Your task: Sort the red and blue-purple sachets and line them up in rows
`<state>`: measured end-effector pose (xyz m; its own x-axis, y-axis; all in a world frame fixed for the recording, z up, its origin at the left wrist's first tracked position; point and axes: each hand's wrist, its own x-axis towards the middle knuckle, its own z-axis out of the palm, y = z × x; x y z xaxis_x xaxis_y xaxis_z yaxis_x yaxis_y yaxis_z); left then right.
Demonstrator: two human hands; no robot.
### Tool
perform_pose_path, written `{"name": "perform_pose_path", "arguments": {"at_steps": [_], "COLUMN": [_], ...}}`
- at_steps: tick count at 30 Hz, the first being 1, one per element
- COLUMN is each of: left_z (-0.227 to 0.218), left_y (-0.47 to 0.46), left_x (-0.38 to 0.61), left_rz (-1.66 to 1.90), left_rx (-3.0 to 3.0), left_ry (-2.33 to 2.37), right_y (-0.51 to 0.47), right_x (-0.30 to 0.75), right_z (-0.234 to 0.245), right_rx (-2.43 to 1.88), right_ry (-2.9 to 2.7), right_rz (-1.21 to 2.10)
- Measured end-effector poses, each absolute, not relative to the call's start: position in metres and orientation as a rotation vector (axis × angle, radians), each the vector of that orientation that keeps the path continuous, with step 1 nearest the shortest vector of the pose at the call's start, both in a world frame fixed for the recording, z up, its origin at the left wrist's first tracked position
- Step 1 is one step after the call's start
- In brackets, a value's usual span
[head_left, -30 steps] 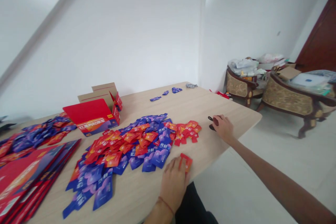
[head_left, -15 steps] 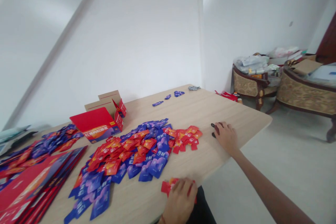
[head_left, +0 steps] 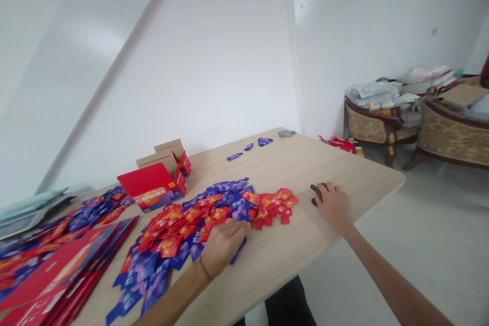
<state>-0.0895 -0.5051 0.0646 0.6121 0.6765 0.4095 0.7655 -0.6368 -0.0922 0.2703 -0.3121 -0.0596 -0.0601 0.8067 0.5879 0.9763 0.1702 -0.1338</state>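
My left hand (head_left: 226,245) has its fingers curled down at the right front of a mixed pile of red and purple sachets. A purple sachet (head_left: 237,252) shows from under its fingertips; whatever those fingers pinch is hidden. To the right, my right hand (head_left: 333,207) rests on the tabletop with bent fingers over black-handled scissors (head_left: 314,201). Only two dark handle ends stick out; the rest lies under the palm. Between the hands, red sachets (head_left: 277,205) form a loose cluster joined to the pile.
An open red carton (head_left: 153,186) stands behind the pile. Flattened red cartons (head_left: 72,265) and more sachets (head_left: 91,209) lie at left. Several purple pieces (head_left: 265,141) and a grey bundle (head_left: 286,133) sit at the table's far end. Loaded armchairs (head_left: 369,119) stand beyond.
My left hand has moved from the front table edge up and left to the pile. The red sachets beneath it have gone from that edge. My right hand stays on the scissors.
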Motion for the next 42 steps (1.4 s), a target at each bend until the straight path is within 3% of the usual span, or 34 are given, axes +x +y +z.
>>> {"name": "perform_pose_path", "arguments": {"at_steps": [8,14,21,27,33,37,42], "left_z": [0.084,0.057,0.044,0.051,-0.005,-0.044,-0.056], "left_y": [-0.464,-0.438,-0.442,-0.501,-0.547,-0.537,-0.532], "left_x": [-0.161,-0.201,-0.211,-0.163,-0.096,-0.092,-0.096], "left_rz": [-0.452,-0.427,-0.459,-0.556,-0.279,-0.274,-0.349], "left_rx": [-2.508,-2.551,-2.531,-2.569,-2.822,-2.691,-2.566], "left_ry": [-1.427,-1.503,-1.594,-1.575,-0.902,-0.893,-0.850], "right_y": [-0.309,-0.307,-0.305,-0.306,-0.307,-0.304,-0.299], "right_x": [0.270,0.271,0.270,0.268,0.268,0.269,0.269], "right_z": [-0.065,-0.068,-0.069,-0.065,-0.068,-0.072,-0.079], "right_rx": [-1.669,-1.669,-1.667,-1.681,-1.690,-1.676,-1.673], "right_ry": [-1.907,-1.904,-1.903,-1.892,-1.884,-1.903,-1.890], "right_rz": [-0.413,-0.433,-0.444,-0.428,-0.487,-0.521,-0.560]}}
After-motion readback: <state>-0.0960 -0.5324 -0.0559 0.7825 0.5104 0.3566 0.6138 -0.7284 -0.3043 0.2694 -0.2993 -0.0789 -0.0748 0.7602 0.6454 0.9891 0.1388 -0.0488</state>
